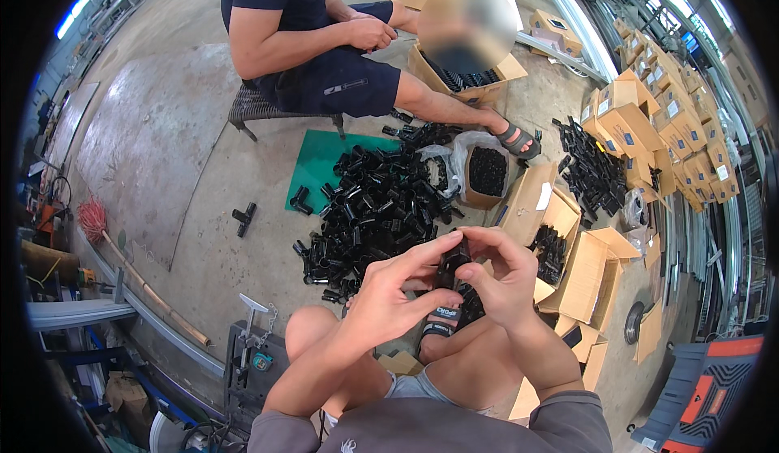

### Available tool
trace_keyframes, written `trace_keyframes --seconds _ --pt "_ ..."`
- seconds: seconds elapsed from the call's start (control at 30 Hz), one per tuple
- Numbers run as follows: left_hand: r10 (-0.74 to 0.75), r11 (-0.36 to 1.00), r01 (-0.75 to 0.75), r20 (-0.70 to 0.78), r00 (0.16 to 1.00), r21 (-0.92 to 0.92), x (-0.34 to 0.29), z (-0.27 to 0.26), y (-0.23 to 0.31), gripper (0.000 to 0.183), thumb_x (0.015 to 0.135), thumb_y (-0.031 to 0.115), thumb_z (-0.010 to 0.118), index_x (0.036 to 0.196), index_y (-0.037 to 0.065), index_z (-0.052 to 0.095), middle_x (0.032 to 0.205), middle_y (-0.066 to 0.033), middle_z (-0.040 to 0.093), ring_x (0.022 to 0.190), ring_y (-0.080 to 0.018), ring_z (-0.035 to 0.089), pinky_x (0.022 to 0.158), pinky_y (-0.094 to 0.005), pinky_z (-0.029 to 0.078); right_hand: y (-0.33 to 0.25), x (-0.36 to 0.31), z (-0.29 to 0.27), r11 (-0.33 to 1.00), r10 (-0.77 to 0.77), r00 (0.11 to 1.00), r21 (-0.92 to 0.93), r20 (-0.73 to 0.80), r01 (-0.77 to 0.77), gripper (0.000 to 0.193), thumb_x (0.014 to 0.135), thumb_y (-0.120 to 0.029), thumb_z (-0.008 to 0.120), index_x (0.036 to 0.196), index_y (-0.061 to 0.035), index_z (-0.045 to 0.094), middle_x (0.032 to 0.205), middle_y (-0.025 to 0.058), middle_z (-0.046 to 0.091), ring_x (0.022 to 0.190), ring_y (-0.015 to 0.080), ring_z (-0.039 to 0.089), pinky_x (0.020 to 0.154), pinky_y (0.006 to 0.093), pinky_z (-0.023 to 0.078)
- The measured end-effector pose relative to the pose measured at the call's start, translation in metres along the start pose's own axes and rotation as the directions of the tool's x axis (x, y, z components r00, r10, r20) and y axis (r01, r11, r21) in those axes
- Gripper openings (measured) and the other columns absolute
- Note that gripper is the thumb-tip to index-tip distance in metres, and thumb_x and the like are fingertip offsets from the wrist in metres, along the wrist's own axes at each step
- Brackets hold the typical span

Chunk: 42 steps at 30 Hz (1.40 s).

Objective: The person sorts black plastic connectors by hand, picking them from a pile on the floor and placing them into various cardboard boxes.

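Note:
A small black plastic fitting is held up in front of me between both hands; fingers cover much of it. My left hand grips it from the left, with the thumb below and the index finger along the top. From the right, my right hand pinches it between thumb and fingers. Beyond and below my hands lies a large heap of glossy black tube-shaped fittings, many of them T-shaped, partly on a green mat. One loose T-shaped fitting lies apart on the concrete floor.
Across from me a person sits on a woven stool, hands together. A bag-lined box of small black parts stands beyond the heap. Opened cartons stand at my right, stacked cartons farther back. A broom lies left.

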State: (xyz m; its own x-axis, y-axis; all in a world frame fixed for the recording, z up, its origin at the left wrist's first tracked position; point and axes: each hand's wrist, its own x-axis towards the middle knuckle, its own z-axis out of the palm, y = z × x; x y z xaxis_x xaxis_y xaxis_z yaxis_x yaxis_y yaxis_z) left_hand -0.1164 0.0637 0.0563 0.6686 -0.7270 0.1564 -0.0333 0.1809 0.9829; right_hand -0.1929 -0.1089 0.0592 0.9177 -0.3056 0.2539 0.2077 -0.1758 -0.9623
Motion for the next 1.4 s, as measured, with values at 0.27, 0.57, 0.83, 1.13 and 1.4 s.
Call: trace_keyframes --seconds 0.27,0.57,0.83,1.13,1.4 --pt "0.038 0.998 -0.037 -0.011 0.999 0.048 0.0 0.001 -0.005 0.072 0.075 -0.007 0.081 0.141 0.004 0.053 0.117 -0.0142 0.069 0.102 -0.0189 0.07 0.086 -0.0336 0.06 -0.002 0.002 -0.002 0.999 -0.027 1.0 -0.042 0.008 0.027 0.045 0.077 -0.005 0.082 0.118 0.0028 0.067 0.094 0.0084 0.067 0.085 0.0143 0.064 0.078 0.0275 0.052" --pt "0.064 0.992 -0.05 -0.112 0.992 0.12 -0.006 0.003 -0.008 0.062 0.079 0.004 0.082 0.136 0.004 0.057 0.107 -0.0138 0.07 0.092 -0.0136 0.067 0.079 -0.0324 0.058 -0.003 0.006 0.0 0.977 -0.036 0.998 -0.208 0.047 0.045 0.045 0.072 -0.009 0.083 0.115 -0.0011 0.069 0.091 0.0103 0.067 0.082 0.0183 0.063 0.077 0.0309 0.051" --pt "-0.11 0.891 0.086 -0.027 0.994 -0.447 0.001 0.009 -0.009 0.066 0.09 0.0 0.071 0.147 0.014 0.041 0.115 -0.0098 0.062 0.099 -0.014 0.065 0.081 -0.0283 0.056 0.005 0.001 -0.002 1.0 0.006 0.999 -0.012 0.037 -0.005 0.067 0.073 -0.018 0.085 0.132 0.0004 0.058 0.111 0.0088 0.063 0.095 0.0162 0.061 0.079 0.0285 0.049" --pt "-0.322 0.633 0.053 -0.201 0.925 -0.772 -0.006 -0.01 -0.016 0.063 0.094 0.002 0.066 0.148 0.015 0.036 0.122 -0.0144 0.062 0.113 -0.0205 0.063 0.089 -0.0348 0.059 -0.01 -0.001 0.034 0.729 -0.411 0.902 -0.546 0.131 0.412 0.046 0.065 -0.011 0.087 0.108 -0.0066 0.072 0.103 0.0036 0.07 0.099 0.0258 0.063 0.084 0.0369 0.05" --pt "-0.247 0.628 0.022 -0.172 0.954 -0.778 0.003 0.004 -0.004 0.063 0.092 0.008 0.069 0.146 0.015 0.037 0.125 -0.0136 0.061 0.111 -0.0227 0.063 0.084 -0.0335 0.058 -0.014 -0.001 0.019 0.523 -0.522 0.833 -0.703 0.183 0.482 0.041 0.068 -0.024 0.085 0.103 -0.0082 0.072 0.1 0.0035 0.07 0.092 0.0229 0.065 0.08 0.0382 0.048"
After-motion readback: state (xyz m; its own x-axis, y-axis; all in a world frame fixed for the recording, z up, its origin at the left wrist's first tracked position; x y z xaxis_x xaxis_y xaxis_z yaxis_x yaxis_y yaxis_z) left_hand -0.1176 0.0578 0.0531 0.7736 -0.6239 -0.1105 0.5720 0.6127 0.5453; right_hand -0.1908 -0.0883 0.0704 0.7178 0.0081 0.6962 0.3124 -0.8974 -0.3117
